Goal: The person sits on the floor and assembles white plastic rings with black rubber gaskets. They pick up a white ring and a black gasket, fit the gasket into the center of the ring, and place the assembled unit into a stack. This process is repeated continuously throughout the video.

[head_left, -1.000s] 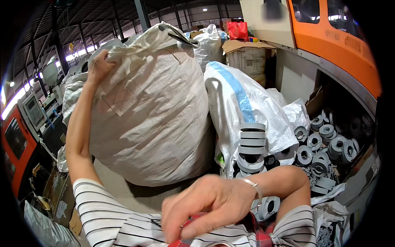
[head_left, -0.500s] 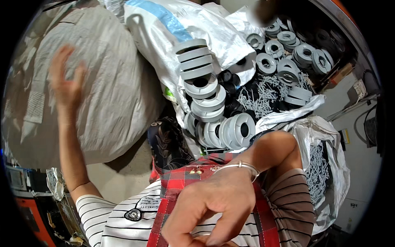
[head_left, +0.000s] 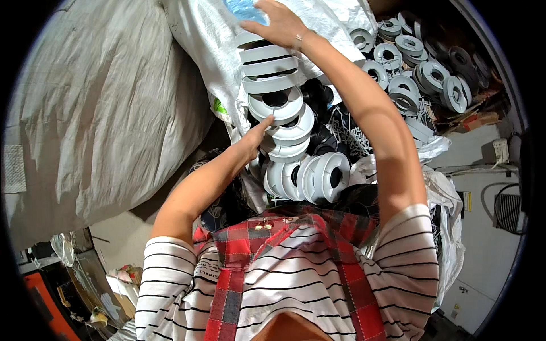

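A row of grey plastic ring-shaped spools (head_left: pixel 273 84) leans back from my lap, several of them stacked edge to edge. My left hand (head_left: pixel 257 139) reaches the left side of this row, its thumb along a spool rim; the other fingers are hidden by the spools. At the row's far end, my right hand (head_left: pixel 278 25) is over the topmost spool, fingers spread apart, and nothing shows in its grasp. Closer to my body, more grey spools (head_left: pixel 324 177) stand on edge in a short row above the red checked apron (head_left: pixel 244 227).
A big pale woven sack (head_left: pixel 102 113) bulges at the left. Beyond the stack lies a white woven bag (head_left: pixel 199 34). Loose grey spools (head_left: pixel 432 74), black round parts (head_left: pixel 321 136) and thin grey pieces (head_left: pixel 350 131) lie heaped at the right. A dark cable (head_left: pixel 495 210) hangs farther right.
My left hand has swung from above the pale sack rightward to the spool row. My right hand has gone from close to my chest out to the row's far end. The view has shifted slightly.
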Demonstrator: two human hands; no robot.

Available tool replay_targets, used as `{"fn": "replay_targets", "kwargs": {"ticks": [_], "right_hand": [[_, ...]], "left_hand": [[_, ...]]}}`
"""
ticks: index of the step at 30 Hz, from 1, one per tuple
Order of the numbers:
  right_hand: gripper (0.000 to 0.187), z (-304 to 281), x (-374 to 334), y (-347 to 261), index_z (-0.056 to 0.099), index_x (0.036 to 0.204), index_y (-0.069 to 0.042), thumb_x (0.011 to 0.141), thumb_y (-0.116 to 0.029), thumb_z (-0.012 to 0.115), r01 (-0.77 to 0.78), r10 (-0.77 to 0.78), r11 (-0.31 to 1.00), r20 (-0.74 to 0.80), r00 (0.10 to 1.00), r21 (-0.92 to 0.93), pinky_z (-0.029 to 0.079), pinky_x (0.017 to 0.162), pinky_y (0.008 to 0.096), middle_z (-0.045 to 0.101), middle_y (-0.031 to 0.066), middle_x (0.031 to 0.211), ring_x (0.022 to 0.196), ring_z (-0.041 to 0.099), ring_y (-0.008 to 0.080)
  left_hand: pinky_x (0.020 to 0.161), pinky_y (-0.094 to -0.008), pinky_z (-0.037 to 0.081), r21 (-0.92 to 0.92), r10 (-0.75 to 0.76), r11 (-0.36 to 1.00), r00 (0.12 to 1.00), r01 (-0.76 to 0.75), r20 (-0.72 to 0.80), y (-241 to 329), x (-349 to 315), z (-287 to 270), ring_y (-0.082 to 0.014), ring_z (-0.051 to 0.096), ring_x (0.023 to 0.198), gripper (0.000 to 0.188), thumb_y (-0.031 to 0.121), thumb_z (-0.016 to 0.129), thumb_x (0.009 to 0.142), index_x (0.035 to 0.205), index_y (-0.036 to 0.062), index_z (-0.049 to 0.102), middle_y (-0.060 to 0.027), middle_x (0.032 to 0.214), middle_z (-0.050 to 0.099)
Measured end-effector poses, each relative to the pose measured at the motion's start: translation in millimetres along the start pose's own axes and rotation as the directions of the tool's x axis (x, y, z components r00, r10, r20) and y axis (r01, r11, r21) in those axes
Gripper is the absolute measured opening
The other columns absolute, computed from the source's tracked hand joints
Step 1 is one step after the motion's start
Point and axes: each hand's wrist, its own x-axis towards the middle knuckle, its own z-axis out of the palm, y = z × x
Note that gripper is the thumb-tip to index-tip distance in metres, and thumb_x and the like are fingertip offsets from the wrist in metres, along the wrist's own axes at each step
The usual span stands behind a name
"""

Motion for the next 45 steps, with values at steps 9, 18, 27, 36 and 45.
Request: {"fn": "replay_targets", "kwargs": {"ticks": [9,18,27,36,45], "right_hand": [[0.078,5.7,-11.9,-1.0,0.059,0.117,-0.005,0.063,-0.059,0.070,-0.192,0.211,0.974,0.793,0.571,-0.121,0.043,0.095,0.0426,0.059,0.0149,0.118,0.118,0.048,0.0346],[0.075,-41.5,-97.3,44.2,0.057,0.109,0.000,0.058,-0.050,0.080,-0.246,0.220,0.969,0.508,0.833,-0.016,0.041,0.094,0.0345,0.050,0.0172,0.114,0.109,0.049,0.0317],[0.064,-85.2,-137.1,50.3,0.057,0.105,0.000,0.057,-0.034,0.082,-0.284,0.184,0.948,0.478,0.859,0.145,0.044,0.091,0.0328,0.050,0.0103,0.117,0.107,0.052,0.0261],[0.048,-212.8,-161.6,17.0,0.057,0.096,0.002,0.059,-0.021,0.078,-0.133,0.108,0.976,0.152,0.983,0.169,0.041,0.096,0.0359,0.055,0.0141,0.116,0.118,0.049,0.0299],[0.054,-246.5,-222.2,-60.3,0.052,0.114,0.002,0.068,-0.012,0.075,-0.275,0.394,0.906,-0.408,0.824,0.321,0.043,0.094,0.0391,0.047,0.0195,0.129,0.119,0.046,0.0302]], "left_hand": [[0.087,-0.0551,0.044,-0.385,0.173,0.905,0.984,-0.179,-0.051,-1.4,25.1,-4.0,-0.0348,0.054,0.106,0.055,0.035,0.063,0.079,0.119,-0.0003,0.048,-0.0226,0.120,0.052],[0.085,-0.0599,0.045,-0.401,0.080,0.916,0.987,-0.018,0.137,39.2,-3.9,39.4,-0.0333,0.057,0.100,0.046,0.036,0.064,0.077,0.109,0.0053,0.054,-0.0162,0.115,0.056],[0.088,-0.0574,0.044,-0.548,0.130,0.837,0.978,-0.020,0.164,11.0,8.0,76.0,-0.0312,0.057,0.099,0.041,0.027,0.064,0.075,0.109,0.0059,0.052,-0.0123,0.108,0.056],[0.067,-0.0307,0.045,-0.367,0.567,0.714,0.800,-0.596,-0.194,25.0,-47.6,117.5,-0.0164,0.052,0.073,0.031,0.008,0.059,0.068,0.097,-0.0004,0.055,-0.0062,0.084,0.057],[0.074,-0.0341,0.043,0.333,0.972,0.230,0.201,-0.915,-0.118,63.6,-120.9,107.2,-0.0211,0.049,0.083,0.031,0.020,0.065,0.061,0.084,-0.0004,0.062,-0.0106,0.086,0.048]]}}
